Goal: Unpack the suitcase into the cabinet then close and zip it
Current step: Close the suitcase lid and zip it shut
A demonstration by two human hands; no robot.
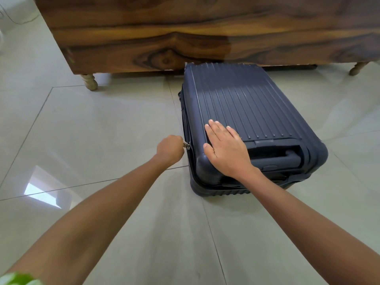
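Left hand (169,150) fingers around zipper pull (186,145)

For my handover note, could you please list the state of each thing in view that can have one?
Suitcase: lid down, lying flat on the floor by the cabinet.
Zipper pull: on the suitcase's left side near the front corner, pinched by the left hand.
Left hand: curled in a grip on the pull.
Right hand: flat, fingers straight, pressing the lid.
Cabinet: only wood panels show; whether any door is open cannot be told.
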